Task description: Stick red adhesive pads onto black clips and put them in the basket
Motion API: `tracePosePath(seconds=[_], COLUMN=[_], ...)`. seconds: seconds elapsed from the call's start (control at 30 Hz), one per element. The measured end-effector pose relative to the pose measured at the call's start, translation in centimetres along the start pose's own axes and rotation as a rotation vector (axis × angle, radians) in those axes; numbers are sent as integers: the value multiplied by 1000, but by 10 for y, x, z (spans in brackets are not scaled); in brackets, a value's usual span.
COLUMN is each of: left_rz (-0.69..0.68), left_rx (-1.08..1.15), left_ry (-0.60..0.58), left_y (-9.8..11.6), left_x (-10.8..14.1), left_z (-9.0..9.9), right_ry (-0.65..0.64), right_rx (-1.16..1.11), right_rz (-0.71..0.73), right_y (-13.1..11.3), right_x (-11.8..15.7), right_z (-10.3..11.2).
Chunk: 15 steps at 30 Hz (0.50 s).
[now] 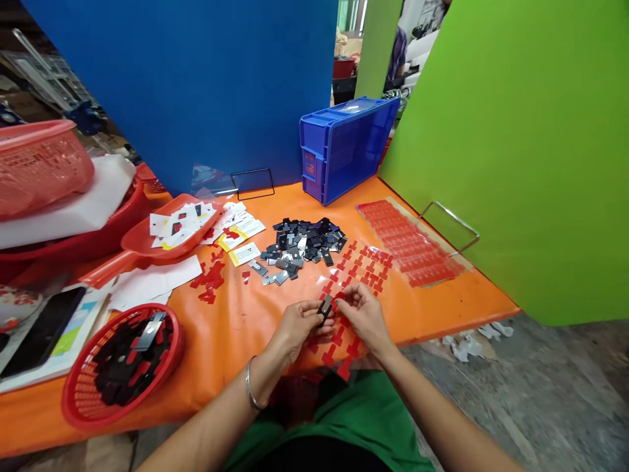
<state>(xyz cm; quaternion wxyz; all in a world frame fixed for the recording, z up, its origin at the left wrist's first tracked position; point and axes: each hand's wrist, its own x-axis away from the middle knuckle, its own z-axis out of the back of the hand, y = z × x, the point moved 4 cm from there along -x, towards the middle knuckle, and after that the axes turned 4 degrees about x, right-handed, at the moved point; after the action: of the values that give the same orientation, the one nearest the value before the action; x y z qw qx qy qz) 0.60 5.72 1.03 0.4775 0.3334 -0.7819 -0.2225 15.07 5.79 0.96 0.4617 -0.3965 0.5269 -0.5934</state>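
Between the fingers of my left hand (301, 328) is a small black part (325, 308) with a metal face. My right hand (362, 314) is beside it, thumb and forefinger pinched on a small red piece (339, 298) close to the black part. Under and around both hands lies a clear sheet with rows of red T-shaped pieces (351, 344). Just beyond the hands, a heap of black and silvery parts (307, 242) covers the middle of the orange table (236, 328).
A red basket (71, 400) of black parts stands at the front left, near a phone (44, 331). Behind it are a red scoop (130, 242) with cards and loose red pieces (211, 278). A blue crate (354, 147) and a red sheet (413, 242) lie farther back.
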Motion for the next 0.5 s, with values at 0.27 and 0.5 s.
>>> tracePosePath(seconds=[0.27, 0.5], left_rz=[-32, -47], left_rx=[36, 10], left_ry=[7, -5], left_y=[-16, -17], left_x=[-3, -3], left_z=[11, 13], right_ry=[-60, -81], right_rx=[-79, -62], right_rz=[-74, -60], right_y=[13, 21], right_x=[28, 31], right_z=[-23, -25])
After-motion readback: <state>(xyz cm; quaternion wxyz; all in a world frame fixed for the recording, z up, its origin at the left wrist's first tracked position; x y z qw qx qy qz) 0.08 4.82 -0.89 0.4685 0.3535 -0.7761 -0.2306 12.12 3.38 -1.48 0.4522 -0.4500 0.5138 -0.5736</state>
